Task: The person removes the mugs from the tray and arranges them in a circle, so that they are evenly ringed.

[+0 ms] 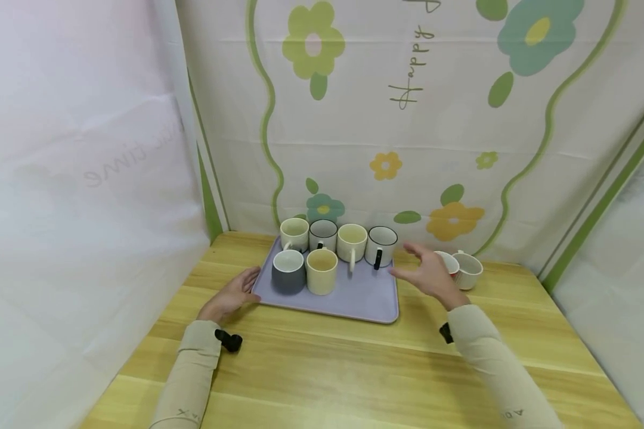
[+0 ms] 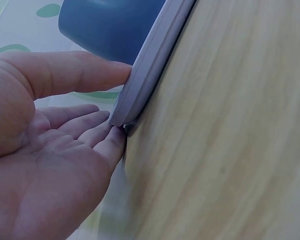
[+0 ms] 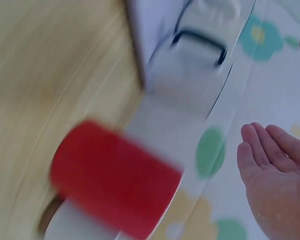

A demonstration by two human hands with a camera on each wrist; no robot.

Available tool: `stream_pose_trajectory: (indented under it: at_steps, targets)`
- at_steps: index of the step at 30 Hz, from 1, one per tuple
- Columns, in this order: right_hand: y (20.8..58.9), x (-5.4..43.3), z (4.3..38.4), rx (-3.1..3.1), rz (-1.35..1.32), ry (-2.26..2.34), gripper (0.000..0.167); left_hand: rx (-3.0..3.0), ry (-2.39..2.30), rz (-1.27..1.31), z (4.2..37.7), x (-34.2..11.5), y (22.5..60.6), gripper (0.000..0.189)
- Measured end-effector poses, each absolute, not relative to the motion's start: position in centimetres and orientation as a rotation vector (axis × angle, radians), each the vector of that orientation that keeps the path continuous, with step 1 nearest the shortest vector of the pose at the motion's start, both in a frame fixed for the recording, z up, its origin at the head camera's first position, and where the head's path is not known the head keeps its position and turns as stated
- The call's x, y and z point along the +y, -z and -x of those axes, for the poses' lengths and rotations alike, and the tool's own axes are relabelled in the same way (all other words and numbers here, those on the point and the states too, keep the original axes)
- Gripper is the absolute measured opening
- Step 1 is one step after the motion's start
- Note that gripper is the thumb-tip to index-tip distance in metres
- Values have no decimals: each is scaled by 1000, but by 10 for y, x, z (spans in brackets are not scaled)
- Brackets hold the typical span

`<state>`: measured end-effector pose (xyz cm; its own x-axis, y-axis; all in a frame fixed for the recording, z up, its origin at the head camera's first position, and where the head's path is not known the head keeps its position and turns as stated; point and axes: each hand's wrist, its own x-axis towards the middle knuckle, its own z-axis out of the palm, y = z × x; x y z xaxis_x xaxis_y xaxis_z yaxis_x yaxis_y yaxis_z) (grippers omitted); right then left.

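Note:
A lilac tray [image 1: 365, 298] lies on the wooden table, bearing several mugs in two rows. Its back row has a cream mug [image 1: 295, 238], a black-rimmed white mug [image 1: 323, 233], another cream mug [image 1: 349, 243] and another black-rimmed mug [image 1: 382, 243]. In front stand a dark grey cup [image 1: 288, 279] and a cream mug [image 1: 322, 279]. My left hand [image 1: 233, 293] touches the tray's left front corner, its thumb [image 2: 85, 75] and fingers straight against the rim. Spread and holding nothing, my right hand [image 1: 428, 273] hovers between the tray and a red mug [image 3: 115, 177].
Beside the red mug, a white mug [image 1: 468, 273] stands right of the tray. A white cloth printed with flowers [image 1: 354, 131] hangs behind the table [image 1: 322, 369]. White fabric walls [image 1: 86, 179] rise at both sides.

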<state>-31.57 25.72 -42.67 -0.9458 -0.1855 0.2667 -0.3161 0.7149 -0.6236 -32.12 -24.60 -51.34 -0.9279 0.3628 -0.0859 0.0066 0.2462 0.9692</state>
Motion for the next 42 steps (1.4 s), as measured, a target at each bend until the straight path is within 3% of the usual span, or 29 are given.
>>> stream_pose_trajectory:
  at_steps: [10, 17, 27, 42]
  targets:
    - [433, 162, 326, -2686, -610, -1157, 88, 2235, -1737, -336, 321, -246, 516, 93]
    - [441, 116, 331, -2697, -518, -1293, 93, 2236, -1739, -335, 322, -247, 516, 92]
    - [471, 89, 337, -2669, -410, -1324, 93, 2237, -1737, -338, 322, -249, 516, 91]
    - [481, 69, 339, -2513, -287, -1281, 77, 2252, -1720, -351, 319, -246, 513, 91]
